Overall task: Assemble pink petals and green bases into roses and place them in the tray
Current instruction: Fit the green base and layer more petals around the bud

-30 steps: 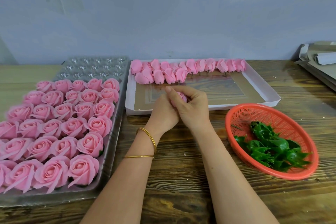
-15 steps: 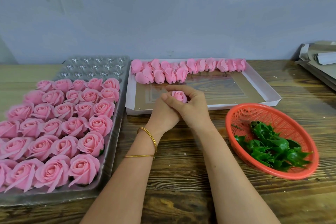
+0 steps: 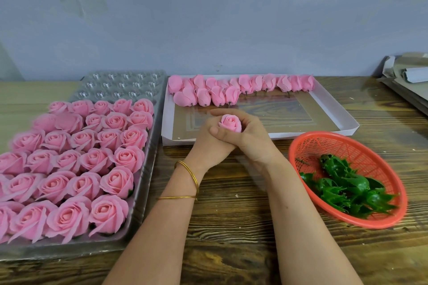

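**Bud held in both hands at the near edge of the white box**

Head view. The white cardboard box (image 3: 333, 113) is shallow, with thin upright walls and a glossy floor. It lies flat on a dark, rough-grained wooden table (image 3: 231, 227).

- Along the box's far wall: loose pink petal heads (image 3: 222, 90), matte and soft-looking, packed side by side with short stubs pointing toward the near edge.
- Above the box's near edge: a pink rose bud (image 3: 230, 122), tightly spiralled, facing up. The right hand (image 3: 252, 141) curls round it. The left hand (image 3: 206, 146) is clasped against it from the left, fingers curled in under the bud. Its exact grip is partly hidden.
- Thin gold bangles (image 3: 190, 176) sit on the left wrist.
- Just left of the box: a clear moulded plastic tray (image 3: 149, 159), its long rim almost touching the box wall. Finished roses (image 3: 111, 180) fill the near rows, and bare round cups show at the far end.
- Right of the box's near corner: a round orange mesh basket (image 3: 347, 146) holding glossy, jagged green bases (image 3: 342, 187).
- Well right of the box, by the wall: stacked grey card (image 3: 407, 81).

Open wood runs between tray and basket, crossed by both forearms.
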The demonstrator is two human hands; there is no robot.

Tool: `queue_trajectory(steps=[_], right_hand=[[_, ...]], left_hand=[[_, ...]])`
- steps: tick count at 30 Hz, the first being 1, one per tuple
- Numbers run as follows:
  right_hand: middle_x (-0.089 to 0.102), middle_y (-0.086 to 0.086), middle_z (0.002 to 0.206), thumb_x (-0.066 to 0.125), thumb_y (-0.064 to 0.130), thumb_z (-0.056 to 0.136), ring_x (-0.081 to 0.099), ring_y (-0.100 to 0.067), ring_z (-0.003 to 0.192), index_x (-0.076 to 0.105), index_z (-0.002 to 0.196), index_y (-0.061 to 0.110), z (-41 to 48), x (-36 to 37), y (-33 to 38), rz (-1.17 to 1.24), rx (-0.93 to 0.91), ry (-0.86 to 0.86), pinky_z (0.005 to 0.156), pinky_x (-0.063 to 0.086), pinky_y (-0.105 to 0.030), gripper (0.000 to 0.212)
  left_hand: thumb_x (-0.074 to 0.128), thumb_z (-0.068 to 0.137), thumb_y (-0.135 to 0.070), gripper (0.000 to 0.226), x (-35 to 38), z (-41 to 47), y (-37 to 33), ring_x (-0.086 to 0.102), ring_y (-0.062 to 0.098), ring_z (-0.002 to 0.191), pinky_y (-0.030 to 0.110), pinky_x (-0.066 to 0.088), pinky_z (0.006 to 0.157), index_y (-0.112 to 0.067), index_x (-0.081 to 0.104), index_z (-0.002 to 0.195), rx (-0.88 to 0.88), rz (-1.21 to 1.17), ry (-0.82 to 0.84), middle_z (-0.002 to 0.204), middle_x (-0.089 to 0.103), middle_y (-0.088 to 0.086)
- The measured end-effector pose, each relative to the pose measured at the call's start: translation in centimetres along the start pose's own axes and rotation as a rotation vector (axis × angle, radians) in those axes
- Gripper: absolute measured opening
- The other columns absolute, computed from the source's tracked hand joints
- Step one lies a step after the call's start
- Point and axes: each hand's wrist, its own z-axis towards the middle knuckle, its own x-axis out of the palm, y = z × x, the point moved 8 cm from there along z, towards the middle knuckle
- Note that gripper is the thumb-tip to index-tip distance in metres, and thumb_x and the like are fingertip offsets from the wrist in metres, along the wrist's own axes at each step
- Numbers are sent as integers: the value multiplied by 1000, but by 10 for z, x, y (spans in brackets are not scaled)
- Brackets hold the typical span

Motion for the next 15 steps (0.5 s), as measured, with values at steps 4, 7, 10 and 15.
queue_trajectory(steps=[4,7,10,15], right_hand=[[70,-10,113,85,13,67,65,-22,111,69,114,14,-1,-3,2,-7,3,46,96,53,-32,49],[71,-9,112,70,16,75,66,-20,107,68,114,7,0,-5,7,169,-19,55,98,51,-35,41],[71,-11,105,69,14,79,66,-20,103,68,106,3,2,-13,14,341,-69,-12,96,50,-38,30],[74,-11,102,61,18,80,68,-19,101,74,80,5,0,-13,18,298,-110,-22,90,53,-35,18]], left_hand=[[66,83,-10,32,3,-1,0,55,-19,71,1,42,57,-37,56,71,-23,-75,86,63,60,-16],[72,77,-10,21,4,-3,2,62,-5,68,8,45,56,-30,65,76,-80,-259,113,68,66,-19],[73,77,-9,14,9,-5,6,59,3,63,17,44,56,-20,66,79,-159,-335,153,64,63,-13],[70,77,-5,27,17,-7,2,51,0,53,19,41,52,-28,60,67,-153,-343,252,54,55,-15]])
